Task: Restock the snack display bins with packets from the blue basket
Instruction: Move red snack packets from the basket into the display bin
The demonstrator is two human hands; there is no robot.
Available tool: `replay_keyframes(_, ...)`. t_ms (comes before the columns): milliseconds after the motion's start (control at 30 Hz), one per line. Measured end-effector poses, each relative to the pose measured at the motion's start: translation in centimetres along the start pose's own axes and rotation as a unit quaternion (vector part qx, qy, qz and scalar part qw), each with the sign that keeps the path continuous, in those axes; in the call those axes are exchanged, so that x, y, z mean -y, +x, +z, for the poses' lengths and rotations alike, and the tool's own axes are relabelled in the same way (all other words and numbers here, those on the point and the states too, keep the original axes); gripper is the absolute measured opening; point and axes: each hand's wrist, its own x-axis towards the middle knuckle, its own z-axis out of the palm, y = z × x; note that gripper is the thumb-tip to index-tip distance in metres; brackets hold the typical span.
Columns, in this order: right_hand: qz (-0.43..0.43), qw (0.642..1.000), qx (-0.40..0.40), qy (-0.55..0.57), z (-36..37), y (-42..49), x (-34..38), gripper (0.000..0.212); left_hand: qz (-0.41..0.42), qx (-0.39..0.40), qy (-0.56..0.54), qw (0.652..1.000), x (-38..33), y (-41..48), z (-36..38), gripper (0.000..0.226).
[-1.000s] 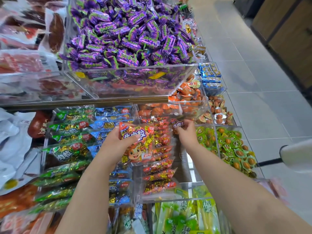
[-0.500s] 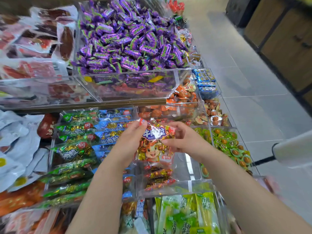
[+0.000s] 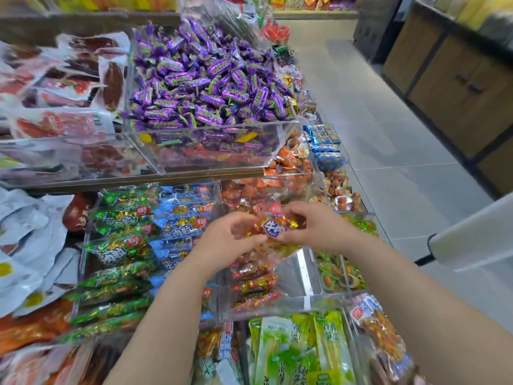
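Note:
Both my hands hold one red-and-gold snack packet [image 3: 273, 229] above the clear bin [image 3: 302, 273] of matching red packets [image 3: 254, 284]. My left hand [image 3: 224, 240] grips the packet's left side with curled fingers. My right hand [image 3: 319, 226] pinches its right side. The packet is crumpled and blurred between them. To the left lie rows of green packets [image 3: 119, 251] and blue packets [image 3: 180, 226]. The blue basket is not in view.
A raised clear bin of purple candies [image 3: 205, 87] stands behind. Meat packs [image 3: 61, 87] lie at the left. Small orange [image 3: 291, 162] and green [image 3: 338, 276] snacks fill bins at the right. Green pickle packs [image 3: 299, 348] sit near me. A tiled aisle [image 3: 388, 140] runs along the right.
My hands drew together on the red packet and crumpled it; before, the left hand held it flat alone while the right reached into the bin. The view tilted up.

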Motion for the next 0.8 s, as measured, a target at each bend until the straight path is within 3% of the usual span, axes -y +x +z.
replay_keyframes(100,0.058,0.981,-0.102,-0.153,-1.6,1.6,-1.0,0.045,-0.001,-0.159,0.238,0.958,1.3,0.8,-0.8,0.061)
replay_keyframes(167,0.089,0.963,-0.122,-0.222,-2.3,3.0,-1.6,0.043,-0.074,-0.134,0.394,0.906,2.3,1.4,-0.9,0.084)
replay_keyframes(233,0.113,0.946,-0.057,-0.299,-1.6,4.7,-2.0,0.04,-0.104,-0.102,0.455,0.878,3.2,1.7,-0.2,0.096)
replay_keyframes(333,0.123,0.92,0.063,-0.367,1.1,7.0,-3.2,0.033,-0.11,-0.095,0.494,0.857,3.8,1.9,0.4,0.097)
replay_keyframes(433,0.12,0.913,0.115,-0.372,3.3,8.8,-5.2,0.038,-0.124,-0.101,0.499,0.852,3.8,2.1,0.4,0.094)
replay_keyframes(667,0.106,0.901,0.151,-0.392,5.2,11.9,-8.9,0.036,-0.125,-0.102,0.5,0.851,4.4,2.0,0.5,0.09)
replay_keyframes(800,0.167,0.911,0.119,-0.359,5.1,12.6,-8.6,0.032,-0.125,-0.095,0.496,0.854,4.4,1.9,0.5,0.091)
